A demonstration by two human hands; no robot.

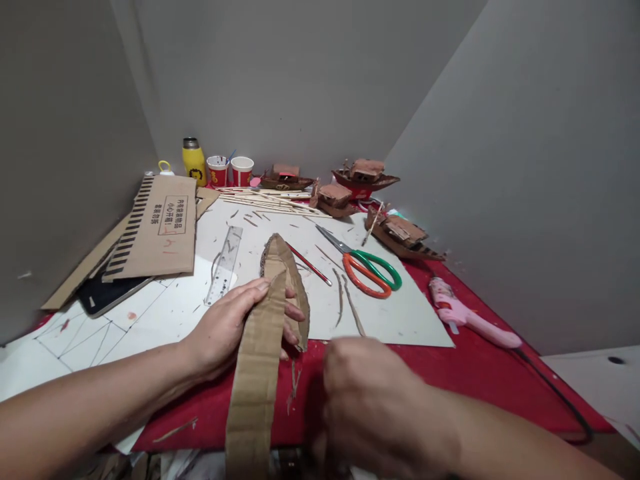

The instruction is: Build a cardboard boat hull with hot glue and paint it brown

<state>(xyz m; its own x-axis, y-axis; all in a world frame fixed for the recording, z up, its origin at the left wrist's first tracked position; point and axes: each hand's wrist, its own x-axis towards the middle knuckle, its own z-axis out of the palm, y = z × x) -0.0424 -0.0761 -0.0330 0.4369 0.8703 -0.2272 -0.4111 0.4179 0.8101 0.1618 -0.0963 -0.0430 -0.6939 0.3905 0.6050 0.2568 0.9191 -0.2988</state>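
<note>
The left hand (227, 325) grasps a cardboard strip (256, 373), lower centre of frame. The right hand (380, 400), lower right, is curled and blurred; whether its grip holds anything cannot be determined. Upper left: yellow bottle (194, 163), dark-capped; left cup (219, 176), dark-stained inside, blue stick (231, 155) at rim; right cup (243, 177), white interior.

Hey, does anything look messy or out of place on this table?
Yes: thin brown cardboard scraps lie scattered across the flat white sheet and red cloth, looking untidy. A dark flat object is oddly half-buried beneath a printed brown cardboard panel.
</note>
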